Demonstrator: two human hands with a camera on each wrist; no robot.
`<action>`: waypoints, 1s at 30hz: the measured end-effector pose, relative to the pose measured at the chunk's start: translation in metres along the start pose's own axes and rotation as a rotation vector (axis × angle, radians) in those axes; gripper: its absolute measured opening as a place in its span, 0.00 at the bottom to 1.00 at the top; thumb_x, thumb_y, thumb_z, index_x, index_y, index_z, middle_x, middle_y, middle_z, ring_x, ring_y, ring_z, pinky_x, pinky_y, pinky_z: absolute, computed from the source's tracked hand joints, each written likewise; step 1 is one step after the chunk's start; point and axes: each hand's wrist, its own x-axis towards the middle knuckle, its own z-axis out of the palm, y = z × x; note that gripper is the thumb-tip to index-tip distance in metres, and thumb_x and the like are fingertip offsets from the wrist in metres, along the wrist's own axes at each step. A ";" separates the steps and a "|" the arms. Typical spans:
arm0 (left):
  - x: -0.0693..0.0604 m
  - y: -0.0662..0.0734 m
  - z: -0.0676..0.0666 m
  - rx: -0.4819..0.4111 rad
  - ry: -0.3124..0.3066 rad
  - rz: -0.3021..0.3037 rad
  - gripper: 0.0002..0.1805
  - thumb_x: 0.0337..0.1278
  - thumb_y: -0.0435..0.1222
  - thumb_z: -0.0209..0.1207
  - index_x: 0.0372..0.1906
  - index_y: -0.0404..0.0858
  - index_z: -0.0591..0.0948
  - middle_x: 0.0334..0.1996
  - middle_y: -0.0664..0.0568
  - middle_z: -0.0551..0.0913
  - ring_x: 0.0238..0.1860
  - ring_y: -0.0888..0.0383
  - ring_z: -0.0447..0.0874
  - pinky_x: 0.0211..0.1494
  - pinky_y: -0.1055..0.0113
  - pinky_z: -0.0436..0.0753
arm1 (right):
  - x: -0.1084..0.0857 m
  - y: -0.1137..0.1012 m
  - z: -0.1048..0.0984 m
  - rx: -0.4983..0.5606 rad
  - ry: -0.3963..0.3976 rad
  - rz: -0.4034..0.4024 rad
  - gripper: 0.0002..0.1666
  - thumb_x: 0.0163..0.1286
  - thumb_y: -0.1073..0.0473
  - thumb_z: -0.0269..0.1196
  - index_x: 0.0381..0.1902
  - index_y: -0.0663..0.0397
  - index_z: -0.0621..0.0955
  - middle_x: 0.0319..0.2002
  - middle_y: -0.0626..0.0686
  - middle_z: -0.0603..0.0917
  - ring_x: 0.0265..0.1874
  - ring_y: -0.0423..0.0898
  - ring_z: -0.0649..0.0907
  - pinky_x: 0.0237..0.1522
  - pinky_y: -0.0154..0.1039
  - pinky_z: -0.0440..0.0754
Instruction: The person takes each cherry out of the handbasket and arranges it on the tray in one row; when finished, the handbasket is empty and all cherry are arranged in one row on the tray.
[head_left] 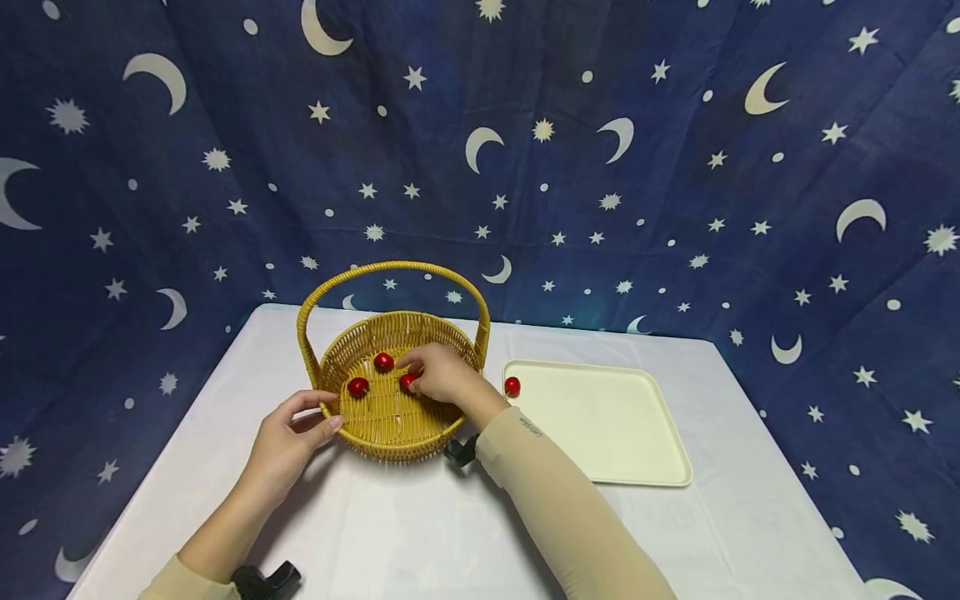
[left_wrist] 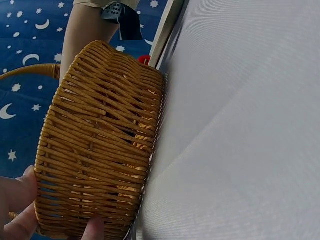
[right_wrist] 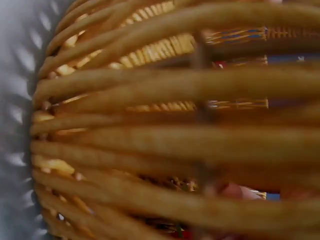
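A yellow-brown wicker basket (head_left: 397, 446) with a tall arched handle stands on the table, several red cherry-like fruits inside. The left hand (head_left: 281, 442) grips its left rim, thumb outside; in the left wrist view its fingers (left_wrist: 94, 229) touch the woven wall (left_wrist: 95, 140). Inside the basket, the right hand (head_left: 442, 375) pinches a red fruit (head_left: 408, 382). Two others, one fruit (head_left: 358, 387) at the left and one (head_left: 384, 362) behind, lie on the basket floor. In the right wrist view the weave (right_wrist: 150, 95) hides most of the right hand.
A cream rectangular tray (head_left: 600, 417) lies right of the basket, partly under the right forearm. One red fruit (head_left: 512, 386) rests at its left edge. A white cloth (head_left: 397, 533) covers the table; a dark blue curtain (head_left: 555, 167) with moons and stars hangs behind.
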 end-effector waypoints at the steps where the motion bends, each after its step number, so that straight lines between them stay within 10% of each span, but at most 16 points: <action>1: 0.000 0.000 0.000 -0.005 0.002 0.004 0.23 0.68 0.36 0.72 0.65 0.35 0.82 0.65 0.45 0.81 0.55 0.64 0.83 0.49 0.77 0.86 | 0.000 -0.001 0.001 -0.015 -0.002 -0.004 0.23 0.69 0.65 0.75 0.60 0.42 0.90 0.53 0.49 0.92 0.56 0.45 0.88 0.60 0.39 0.86; 9: -0.002 -0.003 -0.001 -0.004 0.004 0.004 0.23 0.68 0.36 0.72 0.64 0.35 0.82 0.64 0.46 0.81 0.52 0.69 0.83 0.49 0.77 0.87 | -0.002 -0.006 0.003 -0.132 -0.046 -0.041 0.19 0.68 0.60 0.77 0.56 0.43 0.91 0.51 0.43 0.93 0.52 0.41 0.86 0.60 0.36 0.84; 23: 0.000 0.000 -0.001 0.001 -0.001 0.019 0.24 0.69 0.34 0.71 0.66 0.34 0.81 0.67 0.41 0.80 0.51 0.71 0.82 0.48 0.77 0.86 | -0.034 -0.012 -0.018 0.289 0.073 -0.128 0.17 0.68 0.57 0.78 0.54 0.42 0.91 0.48 0.43 0.91 0.34 0.45 0.88 0.36 0.34 0.85; 30: 0.000 0.000 -0.001 0.007 0.004 0.017 0.23 0.68 0.34 0.71 0.65 0.35 0.82 0.65 0.42 0.81 0.50 0.72 0.83 0.48 0.77 0.86 | -0.072 0.006 -0.038 0.476 0.162 -0.149 0.18 0.69 0.60 0.76 0.56 0.47 0.90 0.44 0.52 0.91 0.37 0.66 0.89 0.41 0.58 0.91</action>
